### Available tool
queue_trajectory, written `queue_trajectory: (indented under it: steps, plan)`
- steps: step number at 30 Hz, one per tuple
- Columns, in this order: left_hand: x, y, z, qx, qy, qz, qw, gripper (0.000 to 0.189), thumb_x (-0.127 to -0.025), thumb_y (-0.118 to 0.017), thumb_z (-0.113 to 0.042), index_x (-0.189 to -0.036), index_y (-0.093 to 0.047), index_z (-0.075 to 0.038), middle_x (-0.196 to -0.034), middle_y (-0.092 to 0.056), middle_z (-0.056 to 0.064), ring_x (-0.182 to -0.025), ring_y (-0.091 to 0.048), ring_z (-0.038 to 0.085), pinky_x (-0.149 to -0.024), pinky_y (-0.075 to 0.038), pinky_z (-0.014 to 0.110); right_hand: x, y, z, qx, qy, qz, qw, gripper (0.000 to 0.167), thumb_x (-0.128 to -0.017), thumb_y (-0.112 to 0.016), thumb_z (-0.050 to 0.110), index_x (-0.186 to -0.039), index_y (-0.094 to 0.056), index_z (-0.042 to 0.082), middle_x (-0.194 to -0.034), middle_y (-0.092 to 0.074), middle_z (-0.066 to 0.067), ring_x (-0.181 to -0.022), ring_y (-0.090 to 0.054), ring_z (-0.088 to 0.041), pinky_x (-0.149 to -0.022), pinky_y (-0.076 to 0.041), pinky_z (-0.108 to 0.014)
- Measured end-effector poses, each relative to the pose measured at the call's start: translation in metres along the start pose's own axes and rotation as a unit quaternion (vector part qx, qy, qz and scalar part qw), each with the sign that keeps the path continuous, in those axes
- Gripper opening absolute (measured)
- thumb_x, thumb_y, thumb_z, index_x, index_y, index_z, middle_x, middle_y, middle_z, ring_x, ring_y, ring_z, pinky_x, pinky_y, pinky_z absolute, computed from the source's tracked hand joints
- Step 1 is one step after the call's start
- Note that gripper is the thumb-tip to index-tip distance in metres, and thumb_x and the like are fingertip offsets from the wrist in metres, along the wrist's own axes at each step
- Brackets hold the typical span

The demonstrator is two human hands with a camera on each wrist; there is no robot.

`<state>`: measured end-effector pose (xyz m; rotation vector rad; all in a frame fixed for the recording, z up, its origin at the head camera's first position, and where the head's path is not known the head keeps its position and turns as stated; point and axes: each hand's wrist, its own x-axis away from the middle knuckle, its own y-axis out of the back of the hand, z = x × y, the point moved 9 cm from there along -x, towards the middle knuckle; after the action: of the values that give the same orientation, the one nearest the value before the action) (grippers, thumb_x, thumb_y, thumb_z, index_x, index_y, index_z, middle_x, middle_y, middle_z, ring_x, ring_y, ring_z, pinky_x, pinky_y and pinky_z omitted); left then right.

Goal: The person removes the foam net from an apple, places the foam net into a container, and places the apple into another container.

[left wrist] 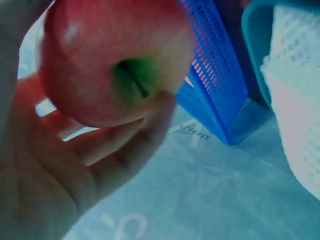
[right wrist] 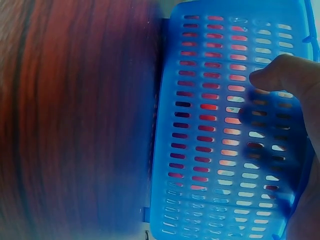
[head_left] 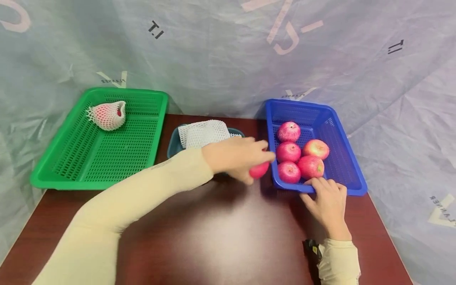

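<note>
My left hand holds a red apple with its fingers curled round it, just left of the blue basket. In the left wrist view the apple's stem end faces the camera. My right hand grips the near rim of the blue basket, thumb on the outside wall. Several red apples lie inside that basket, toward its left side. Behind my left hand is a dark teal basket with white foam net sleeves piled in it, partly hidden by my arm.
A green basket stands at the left with one apple in a foam net in its far left corner. All three baskets rest on a dark red-brown table. A grey printed sheet hangs behind the table.
</note>
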<state>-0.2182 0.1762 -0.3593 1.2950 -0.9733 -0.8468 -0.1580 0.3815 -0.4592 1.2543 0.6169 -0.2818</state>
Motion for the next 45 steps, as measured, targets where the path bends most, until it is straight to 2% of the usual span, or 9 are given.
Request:
queue_trajectory:
  steps: [4,9,13,17,22,25,33,40,45]
  plan:
    - [-0.038,0.005,0.013,0.044,0.008,-0.024,0.9987,0.068,-0.08,-0.073,-0.045,-0.141,-0.051,-0.024,-0.128,-0.052,0.005,-0.1,-0.058,0.023,-0.076,-0.053,0.036,-0.004,-0.001,0.003,-0.001,0.003,-0.001,1.0,0.016,-0.074,-0.069,0.024,-0.084,-0.065,0.012,-0.08,-0.064,-0.006,-0.072,-0.052,-0.031,-0.075,-0.032,-0.057]
    - [-0.076,-0.002,0.021,0.079,0.012,-0.04,0.996,0.068,-0.083,-0.073,-0.049,-0.142,-0.048,-0.027,-0.137,-0.047,0.002,-0.111,-0.055,0.018,-0.087,-0.05,0.03,-0.008,-0.003,0.005,0.001,0.004,0.004,1.0,0.016,-0.074,-0.069,0.024,-0.084,-0.066,0.012,-0.081,-0.065,-0.005,-0.072,-0.052,-0.031,-0.075,-0.032,-0.056]
    - [-0.092,-0.01,0.024,0.086,0.017,-0.047,0.995,0.068,-0.083,-0.074,-0.048,-0.141,-0.048,-0.024,-0.134,-0.047,0.002,-0.117,-0.051,0.016,-0.089,-0.048,0.031,-0.01,-0.008,0.008,0.003,0.008,0.008,0.9999,0.016,-0.075,-0.068,0.025,-0.084,-0.066,0.012,-0.081,-0.065,-0.005,-0.071,-0.052,-0.031,-0.074,-0.032,-0.056]
    - [-0.097,-0.011,0.026,0.072,0.02,-0.054,0.9958,0.067,-0.086,-0.073,-0.047,-0.142,-0.047,-0.022,-0.136,-0.047,0.003,-0.123,-0.046,0.016,-0.092,-0.048,0.032,-0.012,-0.01,0.01,0.003,0.01,0.01,0.9999,0.017,-0.077,-0.068,0.027,-0.085,-0.066,0.012,-0.081,-0.065,-0.005,-0.071,-0.052,-0.031,-0.075,-0.032,-0.056]
    - [-0.097,-0.008,0.022,0.054,0.002,-0.059,0.9968,0.033,-0.091,-0.071,-0.037,-0.119,-0.062,-0.022,-0.117,-0.053,0.0,-0.108,-0.052,0.014,-0.085,-0.046,0.029,-0.01,-0.006,0.007,0.003,0.001,0.008,1.0,0.016,-0.075,-0.07,0.025,-0.085,-0.067,0.013,-0.08,-0.065,-0.005,-0.072,-0.052,-0.03,-0.076,-0.032,-0.056]
    - [-0.097,-0.009,0.021,0.052,-0.003,-0.055,0.9971,0.02,-0.092,-0.071,-0.033,-0.106,-0.065,-0.022,-0.107,-0.053,-0.002,-0.099,-0.053,0.013,-0.08,-0.045,0.028,-0.007,-0.005,0.005,0.003,-0.005,0.01,0.9999,0.016,-0.075,-0.07,0.024,-0.085,-0.067,0.012,-0.08,-0.065,-0.005,-0.071,-0.052,-0.03,-0.075,-0.032,-0.056]
    - [-0.089,-0.008,0.027,0.039,-0.002,-0.058,0.9976,0.021,-0.093,-0.068,-0.033,-0.112,-0.066,-0.022,-0.112,-0.056,-0.003,-0.101,-0.055,0.016,-0.082,-0.046,0.028,-0.001,-0.003,0.0,0.009,-0.02,0.016,0.9996,0.015,-0.074,-0.071,0.022,-0.084,-0.067,0.012,-0.079,-0.064,-0.005,-0.072,-0.053,-0.03,-0.076,-0.033,-0.056]
    - [-0.05,-0.013,0.043,0.044,0.014,-0.042,0.998,0.027,-0.093,-0.068,-0.028,-0.119,-0.064,-0.019,-0.111,-0.058,-0.001,-0.101,-0.056,0.018,-0.085,-0.047,0.032,0.0,-0.003,0.0,0.006,-0.019,0.017,0.9997,0.015,-0.074,-0.071,0.022,-0.084,-0.066,0.011,-0.077,-0.063,-0.005,-0.071,-0.052,-0.031,-0.075,-0.033,-0.056]
    - [-0.016,-0.025,0.066,0.063,0.049,-0.035,0.9962,0.03,-0.091,-0.071,-0.024,-0.119,-0.062,-0.017,-0.112,-0.058,0.001,-0.102,-0.057,0.02,-0.084,-0.048,0.035,-0.002,-0.003,0.0,0.003,-0.017,0.013,0.9998,0.017,-0.073,-0.071,0.022,-0.084,-0.066,0.01,-0.078,-0.064,-0.007,-0.071,-0.052,-0.032,-0.075,-0.033,-0.057]
